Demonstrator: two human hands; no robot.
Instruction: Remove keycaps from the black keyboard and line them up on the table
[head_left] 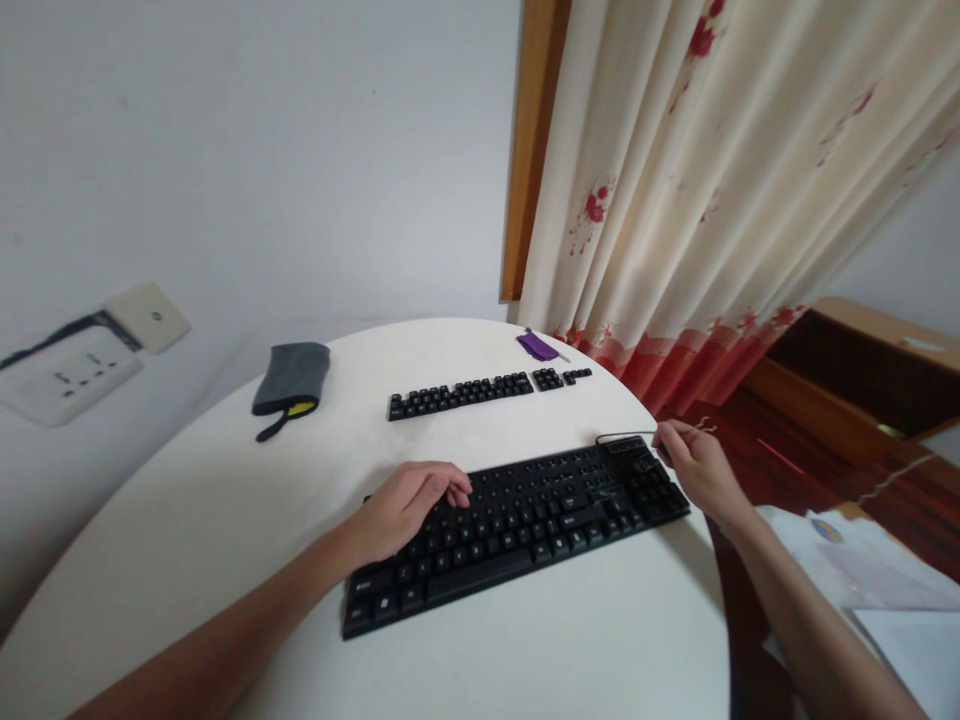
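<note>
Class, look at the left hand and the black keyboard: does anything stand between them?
Nothing visible stands between the left hand and the black keyboard: the hand is over the keyboard's left part. The separate row of black keys lies farther back on the table, out of the way.

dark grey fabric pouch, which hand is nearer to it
Left. The left hand is over the black plastic keyboard, right of the pouch and nearer the camera; the right hand is much farther right, beside the keyboard's far right corner.

a white table [525,640] (curved along its edge) carries a black keyboard [517,522], loose keycaps [465,394], a grey pouch [295,372], something purple [537,346].
</note>
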